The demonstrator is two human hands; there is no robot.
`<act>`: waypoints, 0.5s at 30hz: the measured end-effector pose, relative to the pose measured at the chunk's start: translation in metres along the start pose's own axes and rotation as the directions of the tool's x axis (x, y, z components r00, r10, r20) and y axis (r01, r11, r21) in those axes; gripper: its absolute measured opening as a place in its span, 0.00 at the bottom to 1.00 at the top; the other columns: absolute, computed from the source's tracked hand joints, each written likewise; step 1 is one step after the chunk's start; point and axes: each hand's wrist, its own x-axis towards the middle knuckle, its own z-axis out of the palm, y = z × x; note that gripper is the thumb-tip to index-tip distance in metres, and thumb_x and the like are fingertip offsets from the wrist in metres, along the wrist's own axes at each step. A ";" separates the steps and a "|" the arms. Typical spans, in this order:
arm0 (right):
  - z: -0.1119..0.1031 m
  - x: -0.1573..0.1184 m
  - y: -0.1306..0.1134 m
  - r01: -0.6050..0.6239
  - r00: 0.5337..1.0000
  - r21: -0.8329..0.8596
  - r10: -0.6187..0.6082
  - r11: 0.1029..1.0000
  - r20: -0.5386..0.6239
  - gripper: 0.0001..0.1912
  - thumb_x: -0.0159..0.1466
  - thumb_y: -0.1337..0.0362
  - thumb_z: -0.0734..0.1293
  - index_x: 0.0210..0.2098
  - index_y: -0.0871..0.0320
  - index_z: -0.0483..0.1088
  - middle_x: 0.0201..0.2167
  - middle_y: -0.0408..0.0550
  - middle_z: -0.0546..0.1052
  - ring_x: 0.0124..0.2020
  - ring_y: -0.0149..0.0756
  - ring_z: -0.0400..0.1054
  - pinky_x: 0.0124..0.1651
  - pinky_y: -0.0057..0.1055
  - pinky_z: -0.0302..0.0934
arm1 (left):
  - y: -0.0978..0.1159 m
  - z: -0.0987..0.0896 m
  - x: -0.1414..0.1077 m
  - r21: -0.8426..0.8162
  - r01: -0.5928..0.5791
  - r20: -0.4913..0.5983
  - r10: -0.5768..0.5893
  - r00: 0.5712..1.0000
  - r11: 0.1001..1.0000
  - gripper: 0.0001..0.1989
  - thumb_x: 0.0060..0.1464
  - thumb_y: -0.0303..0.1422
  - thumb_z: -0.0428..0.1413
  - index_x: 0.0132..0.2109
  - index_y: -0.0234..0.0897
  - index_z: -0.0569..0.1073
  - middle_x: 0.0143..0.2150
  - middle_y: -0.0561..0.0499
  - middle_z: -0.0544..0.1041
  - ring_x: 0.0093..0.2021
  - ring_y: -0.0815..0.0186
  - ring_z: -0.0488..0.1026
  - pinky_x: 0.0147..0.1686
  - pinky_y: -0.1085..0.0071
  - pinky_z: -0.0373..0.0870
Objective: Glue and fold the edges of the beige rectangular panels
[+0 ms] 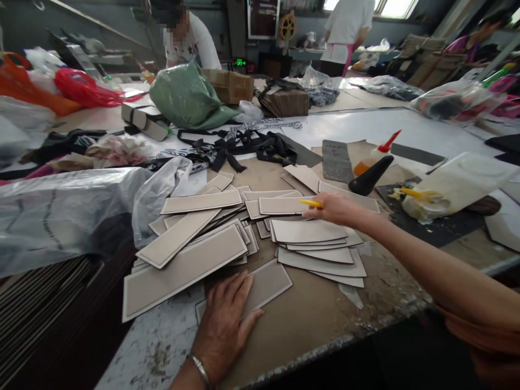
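My left hand [225, 319], with a metal bracelet at the wrist, lies flat and spread on a grey-beige rectangular panel [271, 284] near the table's front edge. In my right hand [333, 209] a slim yellow stick [311, 203] is pinched; its tip points left, over a pale panel with a light border [280, 206]. Whether the stick touches that panel I cannot tell. A loose pile of similar panels [190, 262] spreads to the left. Below my right hand lies a fanned stack of pale strips [317, 254] with dark edges.
A whitish plastic container [467, 184], a black cone-shaped object [370, 176] and a red-tipped bottle [371, 160] stand at the right. Clear plastic wrap [89, 211] covers things at left. Black straps [239, 146] and a green bag [189, 97] lie behind. Several people are at the back.
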 end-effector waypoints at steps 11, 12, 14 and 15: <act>0.016 -0.034 -0.010 0.187 0.968 0.119 -0.204 0.975 0.147 0.30 0.54 0.52 0.68 0.53 0.59 0.66 0.42 0.52 0.74 0.40 0.42 0.67 0.40 0.29 0.59 | 0.004 -0.002 0.004 -0.018 -0.023 -0.042 0.022 0.999 1.000 0.32 0.52 0.43 0.56 0.59 0.31 0.58 0.54 0.37 0.69 0.53 0.53 0.65 0.50 0.55 0.65; 0.015 -0.034 -0.010 0.199 0.966 0.119 -0.215 0.973 0.141 0.30 0.54 0.51 0.68 0.52 0.59 0.67 0.42 0.52 0.74 0.40 0.42 0.67 0.40 0.29 0.58 | 0.005 -0.004 0.003 -0.003 -0.019 -0.049 0.019 0.999 1.000 0.33 0.51 0.43 0.57 0.58 0.30 0.59 0.54 0.37 0.68 0.53 0.52 0.64 0.50 0.54 0.65; 0.015 -0.033 -0.009 0.228 0.964 0.093 -0.238 0.969 0.122 0.29 0.54 0.51 0.68 0.51 0.59 0.68 0.42 0.52 0.73 0.41 0.42 0.66 0.40 0.29 0.58 | 0.010 -0.009 -0.004 0.029 0.004 -0.076 -0.002 0.997 1.000 0.33 0.51 0.42 0.57 0.58 0.30 0.59 0.56 0.36 0.67 0.54 0.51 0.63 0.51 0.53 0.64; 0.016 -0.034 -0.009 0.238 0.962 0.078 -0.245 0.968 0.117 0.29 0.54 0.51 0.67 0.51 0.60 0.68 0.42 0.53 0.73 0.41 0.42 0.66 0.41 0.29 0.57 | 0.013 -0.013 -0.010 0.039 0.023 -0.096 -0.019 0.995 0.999 0.31 0.52 0.41 0.57 0.58 0.31 0.59 0.56 0.36 0.66 0.55 0.51 0.63 0.51 0.52 0.64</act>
